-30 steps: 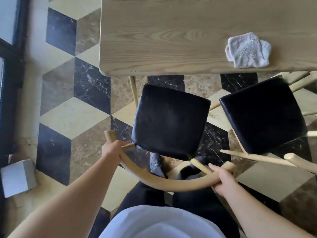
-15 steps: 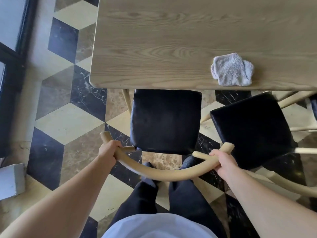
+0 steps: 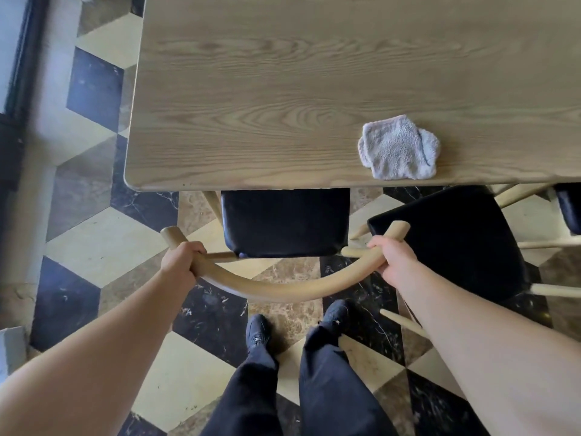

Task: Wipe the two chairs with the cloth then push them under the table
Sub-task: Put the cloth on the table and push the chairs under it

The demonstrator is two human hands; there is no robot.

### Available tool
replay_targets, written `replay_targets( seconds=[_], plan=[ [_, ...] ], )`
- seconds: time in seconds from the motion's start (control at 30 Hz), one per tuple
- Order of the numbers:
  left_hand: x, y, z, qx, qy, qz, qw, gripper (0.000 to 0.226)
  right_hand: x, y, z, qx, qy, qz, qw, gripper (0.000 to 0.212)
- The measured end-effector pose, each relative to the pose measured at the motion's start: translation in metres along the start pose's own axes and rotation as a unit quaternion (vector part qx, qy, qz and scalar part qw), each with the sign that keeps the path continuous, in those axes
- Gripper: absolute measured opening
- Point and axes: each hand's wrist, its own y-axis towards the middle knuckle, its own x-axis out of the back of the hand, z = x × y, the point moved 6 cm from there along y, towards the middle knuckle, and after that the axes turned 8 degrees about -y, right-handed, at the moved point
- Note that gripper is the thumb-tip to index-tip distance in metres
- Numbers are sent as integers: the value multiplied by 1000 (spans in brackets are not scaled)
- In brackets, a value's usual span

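The left chair (image 3: 284, 223) has a black seat and a curved pale wooden backrest (image 3: 276, 289); about half its seat is under the wooden table (image 3: 251, 89). My left hand (image 3: 180, 258) grips the backrest's left end and my right hand (image 3: 393, 256) grips its right end. The right chair (image 3: 452, 243), also black-seated, stands angled beside it with most of its seat out from under the table edge. A crumpled grey cloth (image 3: 397, 152) lies on the table near the front edge, untouched.
The floor is a patterned marble of black, cream and brown tiles. My feet (image 3: 261, 332) stand just behind the left chair. A dark window frame (image 3: 19, 89) runs along the left. A third black seat (image 3: 570, 206) shows at the far right edge.
The left chair has slid forward under the table; its seat went from fully visible to about half hidden. Both hands kept their grip on the backrest and I stepped closer.
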Motion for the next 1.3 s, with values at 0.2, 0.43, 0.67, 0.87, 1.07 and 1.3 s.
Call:
replay_targets(
  seconds=[0.2, 0.43, 0.67, 0.87, 1.07, 1.3],
  plan=[
    [-12, 16, -14, 12, 20, 11, 1000, 73, -9, 17, 2, -20, 6, 1, 1000, 48],
    [-10, 20, -4, 2, 18, 13, 1000, 45, -9, 31, -14, -17, 19, 4, 1000, 50],
    [-8, 26, 1, -8, 14, 16, 1000, 54, -7, 33, -17, -12, 19, 1, 1000, 52],
    [-11, 21, 1, -11, 28, 6, 1000, 42, 0, 33, -22, -24, 11, 0, 1000, 54],
    [-24, 13, -12, 2, 29, 8, 1000, 47, -5, 44, -1, -7, 12, 5, 1000, 62],
    [-30, 13, -18, 7, 23, 4, 1000, 44, -10, 55, 7, -10, 10, 11, 1000, 65]
  ],
)
